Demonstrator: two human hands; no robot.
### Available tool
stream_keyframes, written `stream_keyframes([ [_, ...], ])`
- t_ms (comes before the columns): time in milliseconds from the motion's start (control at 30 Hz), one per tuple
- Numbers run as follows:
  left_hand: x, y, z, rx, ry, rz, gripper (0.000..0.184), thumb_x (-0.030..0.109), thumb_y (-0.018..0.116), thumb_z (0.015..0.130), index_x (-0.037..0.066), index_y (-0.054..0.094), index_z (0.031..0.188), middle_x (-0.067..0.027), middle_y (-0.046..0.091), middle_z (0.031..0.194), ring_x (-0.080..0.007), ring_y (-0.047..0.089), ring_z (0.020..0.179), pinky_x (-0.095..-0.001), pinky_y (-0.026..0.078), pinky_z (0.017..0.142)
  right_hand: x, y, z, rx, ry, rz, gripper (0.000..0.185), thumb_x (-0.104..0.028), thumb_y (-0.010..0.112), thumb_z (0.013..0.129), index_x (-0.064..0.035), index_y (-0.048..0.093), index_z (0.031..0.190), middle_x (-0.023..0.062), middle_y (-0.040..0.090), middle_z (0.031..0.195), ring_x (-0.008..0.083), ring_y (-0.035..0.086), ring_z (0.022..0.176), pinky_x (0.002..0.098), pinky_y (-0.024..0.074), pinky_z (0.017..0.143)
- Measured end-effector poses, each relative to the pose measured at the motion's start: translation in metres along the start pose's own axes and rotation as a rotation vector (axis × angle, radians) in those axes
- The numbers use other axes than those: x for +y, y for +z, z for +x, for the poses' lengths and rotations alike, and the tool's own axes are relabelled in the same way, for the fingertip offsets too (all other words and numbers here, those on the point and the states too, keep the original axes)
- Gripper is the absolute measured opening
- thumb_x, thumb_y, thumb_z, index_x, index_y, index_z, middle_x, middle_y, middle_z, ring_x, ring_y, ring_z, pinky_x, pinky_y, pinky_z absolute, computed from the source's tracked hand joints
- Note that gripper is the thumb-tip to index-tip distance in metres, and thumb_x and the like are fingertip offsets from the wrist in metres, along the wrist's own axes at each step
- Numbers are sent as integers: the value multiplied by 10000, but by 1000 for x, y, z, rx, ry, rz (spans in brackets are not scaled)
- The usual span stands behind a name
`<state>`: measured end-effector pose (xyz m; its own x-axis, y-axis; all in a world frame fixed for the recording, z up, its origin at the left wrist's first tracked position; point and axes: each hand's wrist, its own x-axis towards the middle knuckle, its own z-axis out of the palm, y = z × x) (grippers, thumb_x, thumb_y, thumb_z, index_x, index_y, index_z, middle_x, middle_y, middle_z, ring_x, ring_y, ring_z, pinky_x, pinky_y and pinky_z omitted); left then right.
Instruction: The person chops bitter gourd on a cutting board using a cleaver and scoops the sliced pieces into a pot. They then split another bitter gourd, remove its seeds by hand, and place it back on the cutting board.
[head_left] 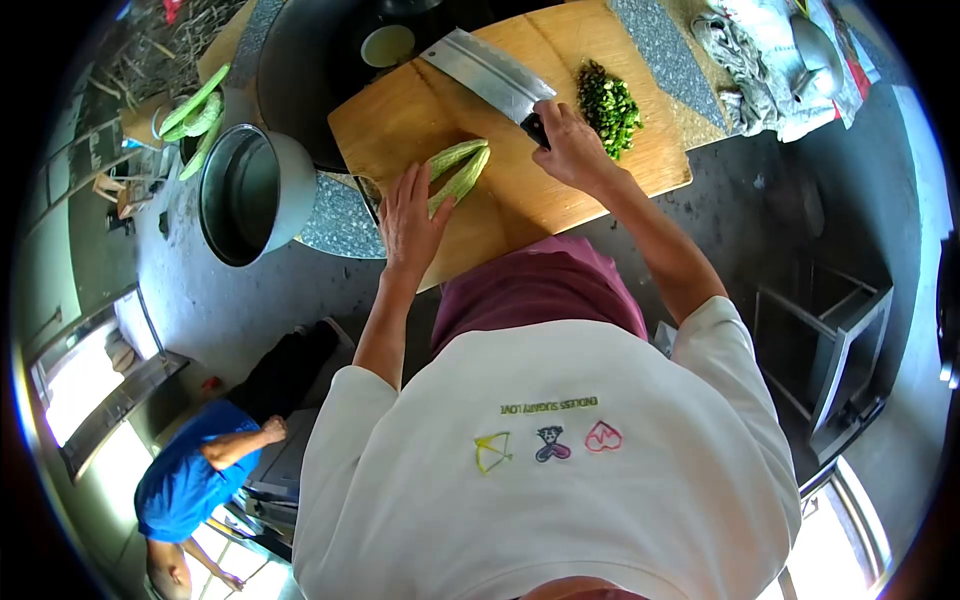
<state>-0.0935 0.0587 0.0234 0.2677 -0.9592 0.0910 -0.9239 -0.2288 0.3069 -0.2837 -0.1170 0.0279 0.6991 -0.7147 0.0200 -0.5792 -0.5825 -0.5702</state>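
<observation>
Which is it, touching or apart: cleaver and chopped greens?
Apart. The head view shows bare cutting board between the cleaver and the chopped greens.

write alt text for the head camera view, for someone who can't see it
A person's right hand holds a cleaver on a wooden board while the left hand rests on pale green vegetables. Chopped greens lie to the right.

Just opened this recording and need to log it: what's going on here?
At a light-brown wooden cutting board, the person's right hand grips a wide steel cleaver by its black handle. The left hand is spread at long, pale-green vegetable pieces. A pile of finely chopped green bits lies on the board's right side.
</observation>
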Motion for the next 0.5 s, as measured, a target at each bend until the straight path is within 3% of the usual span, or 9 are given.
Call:
stream_keyframes([
  [133,19,3,-12,25,-115,88,564,350,606,776,82,434,1241,-84,469,1213,-265,443,1097,-414,333,918,10,-26,7,58,55,363,390,-103,576,712,19,437,1055,232,553,842,370,567,715,418,464,683],
  [167,19,4,-14,25,-121,97,564,350,606,776,82,434,1241,-84,469,1213,-265,443,1097,-414,333,918,7,-40,0,106,39,452,321,-123,574,773,27,473,1039,169,555,711,267,553,620,353,454,598],
  [200,19,6,-15,54,-101,115,556,347,610,771,83,442,1231,-83,470,1203,-264,443,1095,-410,332,917,1,-49,-9,102,35,458,321,-123,574,773,27,473,1039,169,555,711,267,553,620,353,454,598],
  [300,17,10,-15,136,-52,161,551,345,617,763,87,449,1220,-76,475,1181,-260,444,1089,-402,325,923,1,-56,-34,113,113,735,293,-182,531,877,18,486,1087,55,464,622,103,440,545,264,376,489],
  [400,17,7,-9,239,14,137,533,334,632,752,103,467,1203,-71,493,1152,-264,458,1063,-401,337,914,-20,-59,-56,34,183,747,281,-187,536,878,20,503,1065,59,457,603,96,439,534,283,373,476],
  [467,16,4,6,317,51,75,514,322,645,744,114,485,1186,-71,506,1135,-269,471,1040,-406,353,898,-20,-46,-59,27,173,662,267,-180,539,875,25,515,1044,91,478,595,137,468,518,303,392,484],
  [500,13,4,14,249,170,-41,482,299,663,728,116,510,1146,-72,511,1123,-273,476,1034,-406,359,893,-21,-39,-61,42,87,560,260,-177,545,870,27,520,1030,116,494,598,177,493,520,318,403,492],
])
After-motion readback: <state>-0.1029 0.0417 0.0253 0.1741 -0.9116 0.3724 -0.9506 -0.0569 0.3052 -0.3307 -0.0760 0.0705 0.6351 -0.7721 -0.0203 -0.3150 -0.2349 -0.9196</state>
